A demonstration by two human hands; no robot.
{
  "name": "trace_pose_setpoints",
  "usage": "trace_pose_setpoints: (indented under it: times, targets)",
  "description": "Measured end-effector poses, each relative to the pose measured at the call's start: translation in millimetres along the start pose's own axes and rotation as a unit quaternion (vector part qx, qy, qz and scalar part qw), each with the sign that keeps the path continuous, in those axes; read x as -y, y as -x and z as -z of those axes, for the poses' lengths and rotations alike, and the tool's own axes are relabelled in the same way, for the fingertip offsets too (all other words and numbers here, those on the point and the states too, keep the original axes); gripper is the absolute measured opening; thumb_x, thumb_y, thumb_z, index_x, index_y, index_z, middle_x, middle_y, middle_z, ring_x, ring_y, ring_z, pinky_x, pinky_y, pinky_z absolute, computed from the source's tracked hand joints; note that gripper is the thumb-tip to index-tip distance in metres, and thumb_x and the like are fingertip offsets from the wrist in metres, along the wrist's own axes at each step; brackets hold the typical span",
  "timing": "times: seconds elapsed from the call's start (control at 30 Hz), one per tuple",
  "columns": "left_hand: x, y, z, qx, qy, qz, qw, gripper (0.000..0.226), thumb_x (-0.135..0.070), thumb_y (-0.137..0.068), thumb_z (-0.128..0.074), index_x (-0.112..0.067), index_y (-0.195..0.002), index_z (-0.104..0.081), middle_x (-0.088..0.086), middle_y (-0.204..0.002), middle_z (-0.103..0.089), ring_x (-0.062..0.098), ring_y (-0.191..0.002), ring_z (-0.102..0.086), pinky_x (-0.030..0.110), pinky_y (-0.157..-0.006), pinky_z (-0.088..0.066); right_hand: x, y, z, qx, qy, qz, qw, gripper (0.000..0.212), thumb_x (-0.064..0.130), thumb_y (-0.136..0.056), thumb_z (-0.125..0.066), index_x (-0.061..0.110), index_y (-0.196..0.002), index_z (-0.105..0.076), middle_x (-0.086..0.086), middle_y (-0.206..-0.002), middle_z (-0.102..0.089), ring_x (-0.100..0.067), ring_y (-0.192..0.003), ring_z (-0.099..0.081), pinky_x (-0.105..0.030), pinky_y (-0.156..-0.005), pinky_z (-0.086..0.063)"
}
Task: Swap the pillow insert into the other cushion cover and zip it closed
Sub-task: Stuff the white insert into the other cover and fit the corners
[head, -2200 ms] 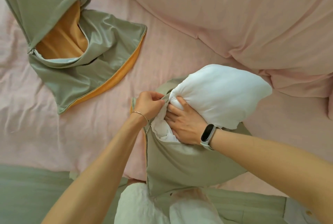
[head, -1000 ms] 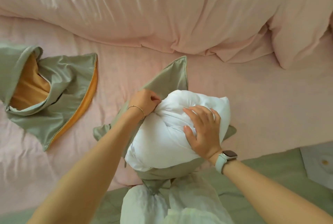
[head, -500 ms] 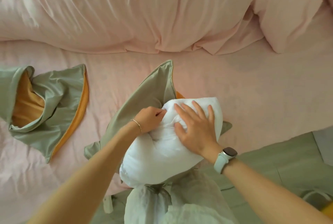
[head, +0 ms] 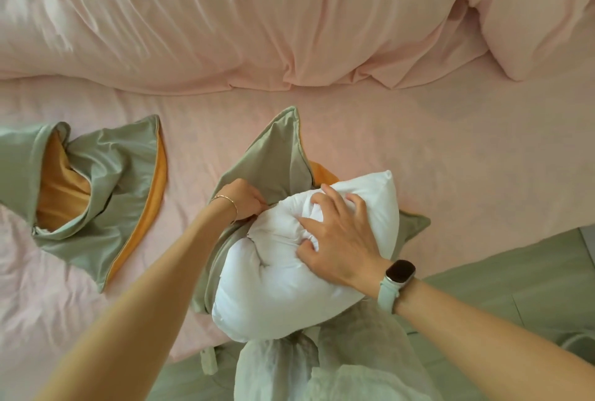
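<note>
on the pink bed (head: 450, 155), the right hand (head: 338, 239) clutches the white pillow insert (head: 283, 291) atop a green cushion cover (head: 273, 159), whose edge the left hand (head: 241, 202) pinches; another cover (head: 106, 194) lies well apart.

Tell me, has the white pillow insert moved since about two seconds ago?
Yes. The white pillow insert has come further out of the green cover lying under it, toward the bed's near edge; more of it now shows outside the cover.
</note>
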State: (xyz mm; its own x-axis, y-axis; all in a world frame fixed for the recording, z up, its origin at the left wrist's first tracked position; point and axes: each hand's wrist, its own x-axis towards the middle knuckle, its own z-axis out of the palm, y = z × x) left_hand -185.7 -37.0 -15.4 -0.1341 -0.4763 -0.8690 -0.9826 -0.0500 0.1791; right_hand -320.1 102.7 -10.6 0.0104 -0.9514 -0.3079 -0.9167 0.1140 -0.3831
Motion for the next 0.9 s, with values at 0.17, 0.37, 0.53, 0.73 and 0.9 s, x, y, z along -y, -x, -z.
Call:
trace_pose_setpoints:
  times: [0.17, 0.37, 0.53, 0.73, 0.9]
  targets:
    - [9.8, 3.2, 0.0, -0.021, 0.186, 0.006, 0.982, 0.018, -0.010, -0.085, -0.063, -0.016, -0.068, -0.062, -0.001, -0.055, -0.050, 0.010, -0.048, -0.042, 0.010, -0.036, -0.034, 12.3, 6.8, -5.8, 0.011, 0.004, 0.056, 0.998, 0.046, 0.037, -0.074, -0.038, 0.018, -0.102, -0.069, -0.003, -0.127, -0.059, -0.027, -0.119, -0.052, -0.050, -0.097, -0.023]
    - [30.3, 14.0, 19.2, -0.103, 0.290, -0.024, 0.951, 0.025, -0.008, -0.085, -0.062, -0.015, -0.061, -0.061, -0.001, -0.050, -0.049, 0.010, -0.048, -0.042, 0.019, -0.049, -0.036, 65.4, -39.5, -39.0, -0.015, 0.018, 0.104, 0.994, 0.047, 0.031, -0.081, -0.035, 0.009, -0.114, -0.059, -0.006, -0.113, -0.060, -0.026, -0.112, -0.050, -0.044, -0.099, -0.026]
    - [51.3, 12.6, 15.2, -0.159, 0.363, -0.013, 0.918, 0.028, -0.007, -0.088, -0.057, -0.015, -0.061, -0.058, 0.002, -0.060, -0.048, 0.012, -0.059, -0.043, 0.017, -0.054, -0.038, 73.9, -63.8, -44.9, -0.198, -0.118, 0.147, 0.962, 0.025, 0.018, -0.082, -0.047, 0.006, -0.089, -0.068, -0.005, -0.090, -0.068, -0.024, -0.092, -0.060, -0.040, -0.100, -0.035]
    - [28.6, 7.5, 6.0, -0.200, 0.340, -0.045, 0.918, 0.029, -0.008, -0.085, -0.051, -0.017, -0.058, -0.053, -0.003, -0.059, -0.048, 0.011, -0.058, -0.042, 0.023, -0.056, -0.034, 35.3, -70.3, 22.2, -0.358, -0.049, 0.042, 0.932, 0.030, 0.016, -0.081, -0.052, 0.008, -0.106, -0.066, -0.014, -0.117, -0.060, -0.027, -0.113, -0.047, -0.057, -0.104, -0.027]
    - [29.6, 13.3, 6.3, -0.210, 0.312, -0.066, 0.924, 0.023, -0.008, -0.086, -0.052, -0.016, -0.064, -0.054, -0.007, -0.063, -0.051, 0.008, -0.061, -0.044, 0.017, -0.056, -0.034, 20.1, -59.4, 38.3, -0.250, -0.243, -0.210, 0.914, 0.065, 0.040, -0.083, -0.048, 0.012, -0.140, -0.037, -0.014, -0.143, -0.035, -0.028, -0.132, -0.030, -0.042, -0.110, -0.024]
